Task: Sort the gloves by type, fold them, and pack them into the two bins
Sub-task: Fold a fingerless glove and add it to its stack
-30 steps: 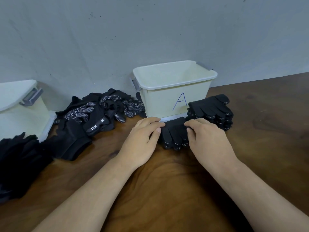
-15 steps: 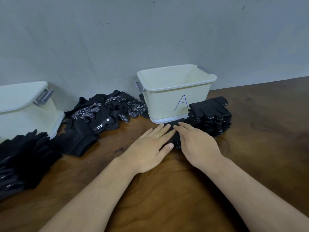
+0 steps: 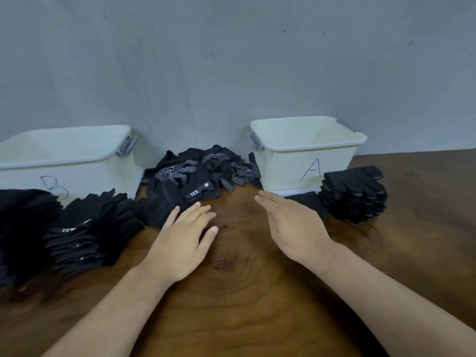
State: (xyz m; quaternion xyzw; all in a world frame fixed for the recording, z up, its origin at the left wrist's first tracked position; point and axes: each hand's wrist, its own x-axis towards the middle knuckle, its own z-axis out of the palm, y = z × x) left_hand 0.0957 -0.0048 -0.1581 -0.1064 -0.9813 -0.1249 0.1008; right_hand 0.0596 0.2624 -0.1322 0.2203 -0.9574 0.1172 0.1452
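Bin A (image 3: 309,166) stands at the back right, bin B (image 3: 77,166) at the back left; both look empty. Between them lies a loose heap of black gloves (image 3: 201,171), some dotted, some with a white label. A neat stack of dotted knit gloves (image 3: 355,194) sits right of bin A. A folded dotted glove (image 3: 309,202) lies in front of bin A, partly behind my right hand (image 3: 296,228), which hovers open. My left hand (image 3: 185,240) is open, fingertips near a plain black glove (image 3: 159,207). Stacked black labelled gloves (image 3: 85,230) fill the left.
The brown wooden table (image 3: 231,292) runs to a grey wall behind the bins. More dark gloves (image 3: 20,228) pile up at the far left edge in front of bin B.
Both hands have left the folded dotted glove and moved left, toward the loose heap. The view has swung left, bringing bin B and the left stacks into sight.
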